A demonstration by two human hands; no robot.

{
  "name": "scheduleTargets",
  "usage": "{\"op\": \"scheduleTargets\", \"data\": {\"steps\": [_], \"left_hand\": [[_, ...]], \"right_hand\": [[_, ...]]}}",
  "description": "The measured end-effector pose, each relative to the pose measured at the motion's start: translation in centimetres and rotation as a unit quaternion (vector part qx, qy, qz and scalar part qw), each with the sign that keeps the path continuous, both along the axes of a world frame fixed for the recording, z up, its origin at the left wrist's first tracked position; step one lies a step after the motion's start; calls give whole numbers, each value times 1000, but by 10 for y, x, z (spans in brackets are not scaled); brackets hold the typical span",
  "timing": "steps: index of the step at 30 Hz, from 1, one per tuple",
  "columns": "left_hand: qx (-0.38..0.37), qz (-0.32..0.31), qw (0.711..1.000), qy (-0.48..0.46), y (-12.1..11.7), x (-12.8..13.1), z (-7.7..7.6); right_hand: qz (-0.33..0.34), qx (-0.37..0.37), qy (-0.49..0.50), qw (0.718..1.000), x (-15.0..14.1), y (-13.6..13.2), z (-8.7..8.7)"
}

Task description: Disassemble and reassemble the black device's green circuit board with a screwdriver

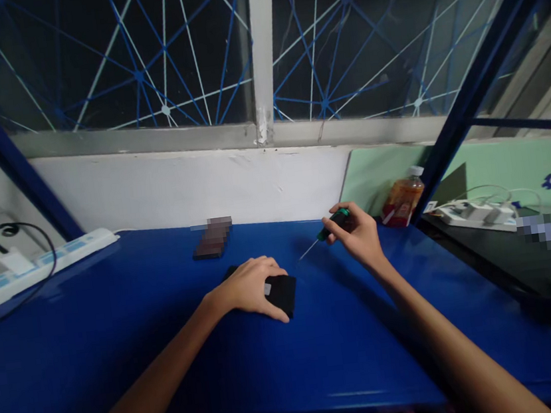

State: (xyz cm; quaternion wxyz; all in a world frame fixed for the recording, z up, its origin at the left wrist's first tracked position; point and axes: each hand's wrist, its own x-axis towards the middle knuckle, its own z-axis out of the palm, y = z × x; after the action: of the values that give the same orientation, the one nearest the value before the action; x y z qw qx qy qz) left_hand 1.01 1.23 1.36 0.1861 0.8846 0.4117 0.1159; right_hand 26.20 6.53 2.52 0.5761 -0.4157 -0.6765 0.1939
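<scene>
A flat black rectangular object (282, 294) with a small pale label lies on the blue table (194, 364). Over it lies my left hand (258, 288), its thumb and fingers gripping opposite edges and covering much of it. What kind of object this is cannot be made out. My right hand (353, 230) is closed round the green and black handle of a screwdriver (325, 232). The thin shaft slants down to the left. Its tip appears close to the black object's right end, apart from it.
Behind my left hand lies a dark, partly blurred flat object (213, 238). A white power strip (46, 265) with a plugged-in cable is at the left. At the back right stand a bottle (404, 199) of reddish drink and another power strip (477, 215). Blue frame posts rise on both sides.
</scene>
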Motion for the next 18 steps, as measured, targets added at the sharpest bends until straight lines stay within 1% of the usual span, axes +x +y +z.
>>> {"op": "scheduleTargets", "data": {"steps": [5, 10, 12, 14, 16, 18], "left_hand": [[10, -2, 1000, 12, 9, -2, -1], [-6, -11, 1000, 3, 23, -3, 7], [-15, -1, 999, -31, 28, 0, 8], [-7, 30, 996, -88, 31, 5, 5], [10, 55, 986, -158, 31, 11, -3], [18, 66, 977, -202, 29, 15, -13]], "right_hand": [[0, 1, 2, 1000, 1, 1, 0], [3, -4, 8, 1000, 1, 1, 0], [11, -8, 23, 1000, 0, 1, 0], [23, -16, 46, 999, -1, 1, 1], [38, -25, 71, 996, -2, 1, 3], [54, -34, 89, 994, -3, 1, 4]]}}
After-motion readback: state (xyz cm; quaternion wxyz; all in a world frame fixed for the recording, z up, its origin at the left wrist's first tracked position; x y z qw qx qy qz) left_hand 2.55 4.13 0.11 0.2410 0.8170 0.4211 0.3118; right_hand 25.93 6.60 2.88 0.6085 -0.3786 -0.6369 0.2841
